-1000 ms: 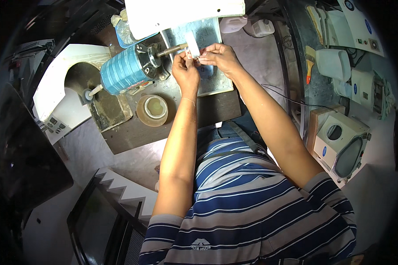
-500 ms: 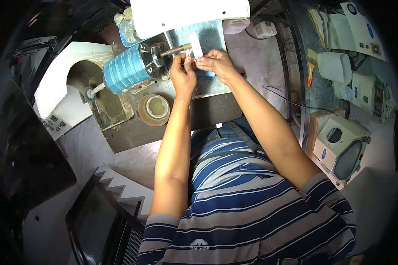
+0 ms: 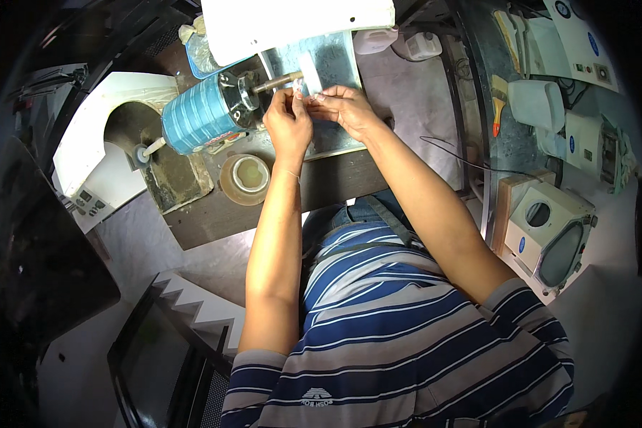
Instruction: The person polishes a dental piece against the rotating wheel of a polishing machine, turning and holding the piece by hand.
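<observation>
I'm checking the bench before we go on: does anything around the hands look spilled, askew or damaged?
Nothing stands out. Both hands, left hand and right hand, pinch a small pale piece at the wheel on the blue motor's shaft. The round container stands upright on the bench, and no spill shows.

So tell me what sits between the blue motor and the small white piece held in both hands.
In the head view, a metal shaft runs from the blue motor toward the small white piece, with a white wheel at its end.

Head view, downward (fisheye, close)
</observation>
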Tool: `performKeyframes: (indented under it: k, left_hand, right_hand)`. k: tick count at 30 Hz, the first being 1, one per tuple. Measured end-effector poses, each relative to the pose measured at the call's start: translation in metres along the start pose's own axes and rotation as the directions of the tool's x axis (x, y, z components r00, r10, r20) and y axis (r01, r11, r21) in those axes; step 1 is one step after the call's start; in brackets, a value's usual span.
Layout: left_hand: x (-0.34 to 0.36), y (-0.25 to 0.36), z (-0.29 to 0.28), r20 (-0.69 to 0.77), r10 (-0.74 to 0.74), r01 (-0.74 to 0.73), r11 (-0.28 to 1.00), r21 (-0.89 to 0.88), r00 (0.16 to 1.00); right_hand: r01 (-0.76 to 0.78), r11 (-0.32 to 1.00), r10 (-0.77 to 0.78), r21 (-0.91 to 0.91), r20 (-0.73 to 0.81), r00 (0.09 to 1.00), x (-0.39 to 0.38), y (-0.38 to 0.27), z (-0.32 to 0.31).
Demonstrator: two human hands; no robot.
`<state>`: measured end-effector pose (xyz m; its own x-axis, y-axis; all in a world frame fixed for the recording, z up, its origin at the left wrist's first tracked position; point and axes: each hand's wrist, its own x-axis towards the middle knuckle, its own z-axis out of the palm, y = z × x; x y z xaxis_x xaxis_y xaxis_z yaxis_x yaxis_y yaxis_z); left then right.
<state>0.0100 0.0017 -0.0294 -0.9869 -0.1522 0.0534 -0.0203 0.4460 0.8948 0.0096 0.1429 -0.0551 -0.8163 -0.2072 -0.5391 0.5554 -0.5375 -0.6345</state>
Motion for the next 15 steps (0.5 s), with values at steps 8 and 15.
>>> performKeyframes:
  k: [8,15]
  left_hand:
    - [0.004,0.015,-0.007,0.073,-0.303,0.311,0.929,-0.201,0.950]
    - [0.002,0.014,0.003,0.045,-0.363,0.357,0.874,-0.329,0.931]
  right_hand:
    - [-0.034,0.999,0.034,0.013,0.003,0.999,-0.006,-0.006,0.008]
    - [-0.021,1.000,0.021,-0.005,-0.013,1.000,-0.005,-0.009,0.006]
